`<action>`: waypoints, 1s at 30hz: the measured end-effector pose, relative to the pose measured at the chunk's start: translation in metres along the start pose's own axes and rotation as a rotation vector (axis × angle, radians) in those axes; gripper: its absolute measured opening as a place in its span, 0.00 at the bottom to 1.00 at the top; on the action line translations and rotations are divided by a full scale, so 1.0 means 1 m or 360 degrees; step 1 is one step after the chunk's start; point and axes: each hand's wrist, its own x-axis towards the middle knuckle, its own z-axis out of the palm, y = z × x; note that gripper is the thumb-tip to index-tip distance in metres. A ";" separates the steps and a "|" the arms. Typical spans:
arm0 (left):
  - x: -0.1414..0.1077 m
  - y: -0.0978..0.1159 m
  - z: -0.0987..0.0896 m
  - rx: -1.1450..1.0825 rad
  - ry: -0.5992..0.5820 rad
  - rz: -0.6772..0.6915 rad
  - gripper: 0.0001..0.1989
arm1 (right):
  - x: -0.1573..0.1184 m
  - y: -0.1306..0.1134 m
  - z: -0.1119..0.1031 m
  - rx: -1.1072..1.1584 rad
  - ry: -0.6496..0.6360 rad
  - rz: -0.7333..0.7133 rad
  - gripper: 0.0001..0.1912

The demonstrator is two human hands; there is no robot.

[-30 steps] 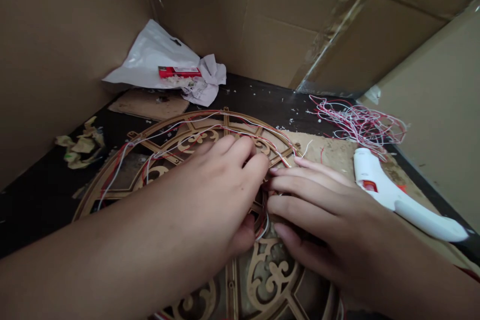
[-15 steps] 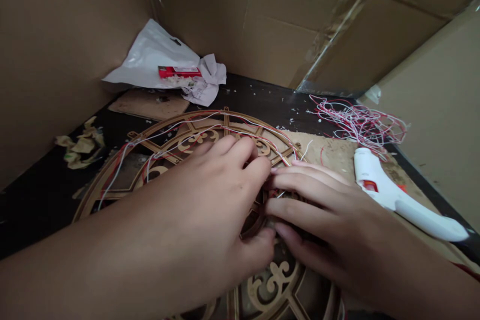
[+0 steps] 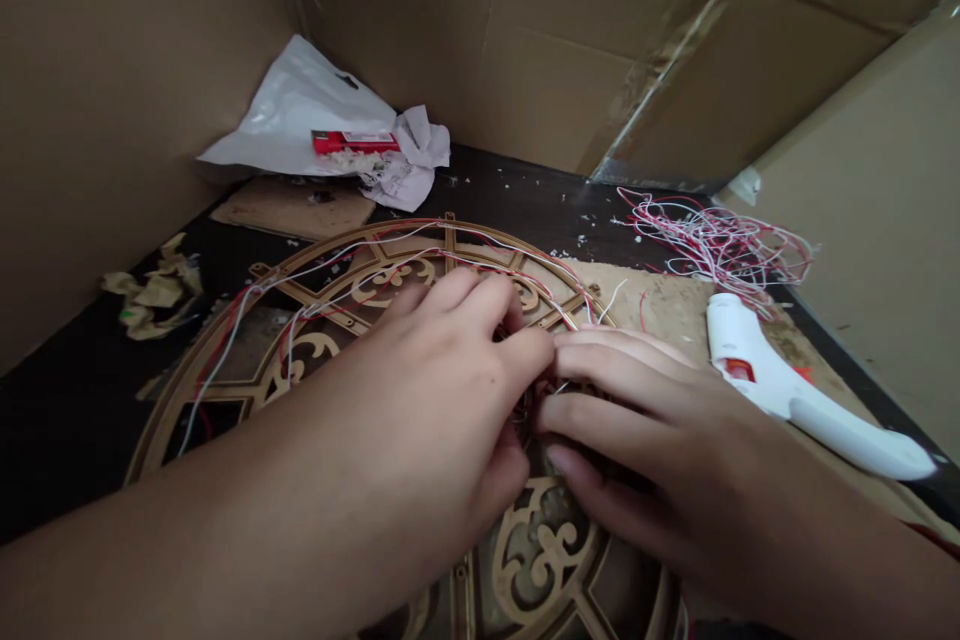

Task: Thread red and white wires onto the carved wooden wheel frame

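A round, gold-brown openwork frame point(image 3: 461, 575) with scroll ornaments lies flat beneath both hands. Thin red and white wires point(image 3: 360, 242) run along its rings. My left hand point(image 3: 450, 370) rests over the middle of the frame, fingers curled down and closed; what they grip is hidden. Touching it from the right, my right hand point(image 3: 645, 410) has its fingers bent toward the same spot, and its fingertips are partly hidden. A short white wire end shows between the two hands.
A white glue gun point(image 3: 795, 390) lies at right on a cardboard sheet point(image 3: 637, 300). Behind it sits a tangle of red and white wire point(image 3: 720, 245). At back left are a white plastic bag point(image 3: 292, 120), a red lighter-like object point(image 3: 352, 142) and crumpled paper point(image 3: 412, 160). Cardboard walls surround the surface.
The frame has shifted slightly to the left. My left thumb has drawn back and downward from the right hand, and the left index finger has moved slightly right against the right fingers.
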 end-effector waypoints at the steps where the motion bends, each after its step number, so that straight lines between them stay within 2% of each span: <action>1: 0.000 0.000 0.001 -0.0018 0.0018 -0.0015 0.09 | 0.000 0.000 0.000 0.0009 -0.0007 -0.0001 0.07; 9: 0.006 0.001 0.000 -0.0066 0.0027 -0.0078 0.10 | 0.000 -0.001 -0.003 -0.0041 0.0054 -0.0082 0.07; 17: 0.005 -0.004 0.001 -0.0078 0.0015 -0.0026 0.07 | 0.001 -0.001 0.000 -0.0135 0.0069 -0.0125 0.08; 23: 0.008 0.002 -0.002 -0.0158 -0.0076 -0.0197 0.06 | 0.000 -0.001 0.001 -0.0183 0.0106 -0.0147 0.09; 30: 0.008 -0.004 -0.002 -0.0145 -0.0066 -0.0118 0.07 | 0.001 -0.001 0.000 -0.0232 0.0043 -0.0146 0.09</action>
